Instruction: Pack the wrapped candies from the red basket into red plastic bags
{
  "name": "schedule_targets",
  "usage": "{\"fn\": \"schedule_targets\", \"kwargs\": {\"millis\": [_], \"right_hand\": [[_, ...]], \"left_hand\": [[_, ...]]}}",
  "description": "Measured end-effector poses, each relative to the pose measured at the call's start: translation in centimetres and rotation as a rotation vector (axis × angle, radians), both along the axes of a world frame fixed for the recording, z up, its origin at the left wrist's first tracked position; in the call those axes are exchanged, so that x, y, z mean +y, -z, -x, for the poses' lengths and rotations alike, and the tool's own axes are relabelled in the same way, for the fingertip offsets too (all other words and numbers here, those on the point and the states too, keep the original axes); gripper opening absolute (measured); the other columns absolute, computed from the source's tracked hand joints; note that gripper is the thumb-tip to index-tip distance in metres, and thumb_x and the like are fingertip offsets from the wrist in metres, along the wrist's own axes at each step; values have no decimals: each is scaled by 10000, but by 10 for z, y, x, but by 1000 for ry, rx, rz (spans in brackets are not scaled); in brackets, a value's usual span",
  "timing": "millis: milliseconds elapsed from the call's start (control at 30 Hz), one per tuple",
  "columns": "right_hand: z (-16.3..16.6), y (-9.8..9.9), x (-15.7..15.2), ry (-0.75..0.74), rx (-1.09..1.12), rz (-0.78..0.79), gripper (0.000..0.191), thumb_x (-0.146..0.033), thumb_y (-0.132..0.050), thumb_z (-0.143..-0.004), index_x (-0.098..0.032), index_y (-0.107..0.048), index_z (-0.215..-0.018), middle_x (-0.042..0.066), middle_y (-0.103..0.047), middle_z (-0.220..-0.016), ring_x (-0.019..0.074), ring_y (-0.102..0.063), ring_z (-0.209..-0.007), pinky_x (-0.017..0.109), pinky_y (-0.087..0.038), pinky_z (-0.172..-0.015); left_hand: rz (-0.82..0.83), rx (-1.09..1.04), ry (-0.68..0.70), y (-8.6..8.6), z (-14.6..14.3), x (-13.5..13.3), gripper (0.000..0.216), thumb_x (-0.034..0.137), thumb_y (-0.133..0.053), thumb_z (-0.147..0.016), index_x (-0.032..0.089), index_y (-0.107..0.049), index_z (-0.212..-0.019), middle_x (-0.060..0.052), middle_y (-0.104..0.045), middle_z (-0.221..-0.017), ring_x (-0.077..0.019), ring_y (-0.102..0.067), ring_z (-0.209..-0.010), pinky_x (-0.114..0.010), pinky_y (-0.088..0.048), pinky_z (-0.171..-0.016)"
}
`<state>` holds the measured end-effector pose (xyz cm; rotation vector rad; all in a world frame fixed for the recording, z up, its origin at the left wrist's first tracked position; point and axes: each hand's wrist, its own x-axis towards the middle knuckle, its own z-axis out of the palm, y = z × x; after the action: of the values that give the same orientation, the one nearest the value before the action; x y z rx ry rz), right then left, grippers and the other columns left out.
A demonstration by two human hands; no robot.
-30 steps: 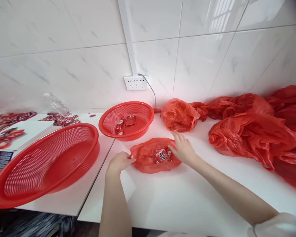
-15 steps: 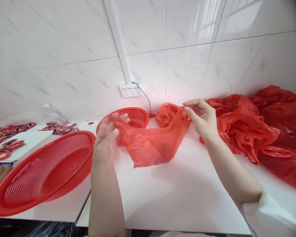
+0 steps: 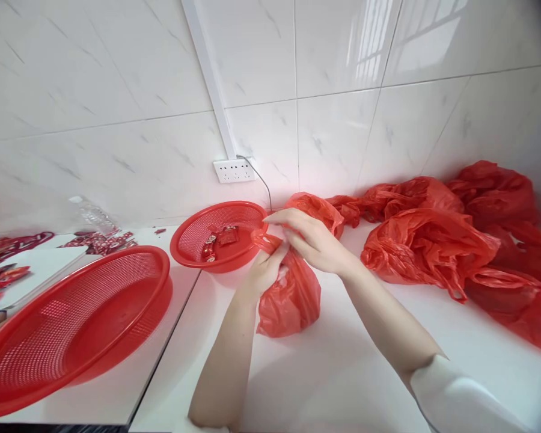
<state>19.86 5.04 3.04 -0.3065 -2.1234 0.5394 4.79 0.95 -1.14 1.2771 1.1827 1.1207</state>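
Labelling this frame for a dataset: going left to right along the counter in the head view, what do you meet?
Large red basket → small red basket holding wrapped sweets → red bag held in both hands → heap of red bags.

One head-worn view looks forward and down, close over the tabletop (image 3: 342,373), facing the tiled wall (image 3: 117,90).
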Motion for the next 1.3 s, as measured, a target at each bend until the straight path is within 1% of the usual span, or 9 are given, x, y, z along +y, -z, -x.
{"fn": "schedule_targets", "kwargs": {"millis": [200,367,467,567,667,800,967,1100,1300], "right_hand": [[-13,40,16,-42,-84,411,251,-168,-487,-887,-171,-657,-1072,26,-690,-852,141,-641,-774,309,-528,-773],[-21,53,32,58,186,693,202,-336,-594,-859,-155,-659,-923,28,-669,-766,135,-641,-699,288,-551,-691],[-31,53,40,128,380,828,250,-384,-670,-806,-171,-643,-934,18,-672,-759,129,-656,-664,303,-568,-713],[-38,48,33,33,418,822,226,-392,-654,-833,-196,-636,-943,13,-677,-788,135,-671,-696,315,-569,-743],[-41,38,17,-187,103,704,146,-317,-603,-878,-188,-655,-923,36,-684,-834,160,-669,-794,329,-552,-770],[-42,30,5,-319,-295,537,174,-152,-515,-872,-188,-663,-955,45,-680,-908,161,-642,-848,331,-526,-792],[-36,41,16,-288,-72,498,310,-63,-499,-740,-211,-586,-998,53,-601,-1121,190,-582,-1055,399,-469,-946],[-23,55,21,-267,-85,565,549,-81,-521,-775,-244,-456,-1295,74,-562,-1253,211,-497,-1234,430,-419,-1007],[-13,59,17,-230,-120,591,539,-166,-579,-844,-213,-433,-1361,33,-622,-948,153,-592,-881,337,-475,-811]], "left_hand": [[19,-48,128,-1,3,-4,425,567,-458,-902,174,-611,-845,40,-485,-464,-104,-514,-443,-224,-449,-511],[138,-65,25,-3,11,-2,495,609,-474,-873,223,-605,-1155,103,-361,-378,-79,-353,-278,-201,-375,-382],[122,-141,59,-3,16,3,506,567,-479,-888,223,-582,-1244,95,-418,-404,-52,-254,-283,-198,-379,-402],[118,-258,58,-1,19,8,480,529,-505,-891,187,-623,-1207,64,-471,-444,-63,-330,-352,-210,-416,-480],[152,-380,45,2,21,12,414,475,-584,-860,166,-665,-1123,56,-427,-457,-100,-473,-489,-221,-448,-572],[149,-404,79,4,21,13,190,263,-673,-775,176,-674,-944,19,-559,-634,-97,-524,-587,-234,-457,-635],[-39,-187,196,1,23,8,81,124,-553,-731,183,-592,-770,16,-571,-678,-92,-495,-577,-244,-421,-637],[-125,-38,343,-6,23,1,121,109,-572,-706,189,-577,-797,-2,-579,-713,-123,-533,-634,-266,-428,-642],[-252,142,300,-4,30,2,124,81,-529,-730,181,-591,-769,-8,-592,-718,-129,-547,-643,-265,-428,-638]]}}
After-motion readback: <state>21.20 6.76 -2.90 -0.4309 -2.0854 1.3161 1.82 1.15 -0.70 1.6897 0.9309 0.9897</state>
